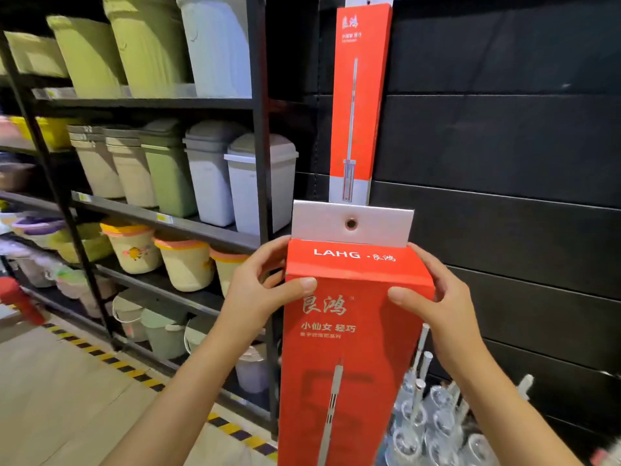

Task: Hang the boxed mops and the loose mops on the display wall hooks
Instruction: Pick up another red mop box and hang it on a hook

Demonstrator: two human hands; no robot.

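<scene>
A tall red cardboard mop box is held up in front of the black slatted display wall. The box stands upright, so its long side runs up and down, and its top end points up. At the top a white cardboard flap with a small round metal hole is seen. A long grey mop handle is printed on the front of the box, but what is inside cannot be seen. The top left corner of the box is gripped by the left hand, with the thumb pressed on the red front and the fingers curled round the side. The top right corner is gripped by the right hand in the same way. A second long red mop box is hung on the wall just above, also straight up and down. Low on the right, loose mops with shiny handles are stood near the wall. On the left, a dark metal shelf rack is filled with plastic bins: green bins up high, grey and white lidded bins in the middle, and cream buckets with orange rims lower down. What is inside the bins and buckets cannot be seen.
</scene>
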